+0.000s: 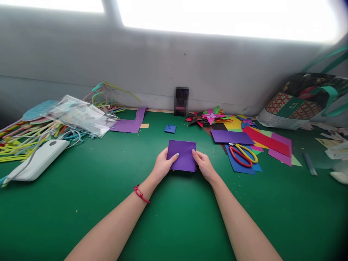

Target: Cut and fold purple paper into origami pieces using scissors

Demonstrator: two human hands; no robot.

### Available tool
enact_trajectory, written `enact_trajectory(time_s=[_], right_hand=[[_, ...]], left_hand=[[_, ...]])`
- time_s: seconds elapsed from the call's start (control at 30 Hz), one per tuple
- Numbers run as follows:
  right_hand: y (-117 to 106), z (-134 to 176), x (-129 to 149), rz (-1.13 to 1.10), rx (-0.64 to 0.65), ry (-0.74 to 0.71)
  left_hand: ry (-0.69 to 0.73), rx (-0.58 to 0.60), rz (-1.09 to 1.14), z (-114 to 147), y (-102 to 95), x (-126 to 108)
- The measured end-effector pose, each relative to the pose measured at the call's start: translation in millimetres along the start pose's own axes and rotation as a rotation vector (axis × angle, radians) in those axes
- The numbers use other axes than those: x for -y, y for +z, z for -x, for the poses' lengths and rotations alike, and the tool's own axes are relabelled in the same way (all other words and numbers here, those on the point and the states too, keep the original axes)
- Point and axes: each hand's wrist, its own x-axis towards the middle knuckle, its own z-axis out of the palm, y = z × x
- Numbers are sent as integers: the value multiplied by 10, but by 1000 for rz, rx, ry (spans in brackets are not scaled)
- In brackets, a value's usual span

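Observation:
A square of purple paper (182, 159) with a faint diagonal crease is held just over the green table. My left hand (164, 162) pinches its left edge, thumb lying on top and fingers underneath. At the right edge, my right hand (203, 163) grips the same sheet between thumb and fingers. Beyond the sheet lies a small folded blue paper piece (170, 128). Scissors (244, 155) with red and yellow handles rest to the right on blue paper (236, 166), next to a purple paper strip (231, 137).
Folded paper flowers (211, 116) and a red strip (268, 141) lie at the back right, near a patterned bag (293, 105). Leftward are a white device (40, 159), a clear plastic bag (81, 114), pipe cleaners (12, 154) and a purple offcut (127, 125). A pen (310, 165) lies far right.

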Motion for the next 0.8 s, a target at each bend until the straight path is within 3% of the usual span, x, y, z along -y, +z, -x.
enact_trajectory(time_s=[0.1,0.3,0.6,0.8], right_hand=[[3,9,13,33,65,15],[17,6,18,85,12,23],[44,24,26,74,97,12],[29,-15,-17,34,-31,-22]], left_hand=[[7,-20,12,-6,-8,-1],[13,-59,-15,-2,-4,-11],[16,-88,9,1,-2,-45],[-12,50,-14,-26,-1,-13]])
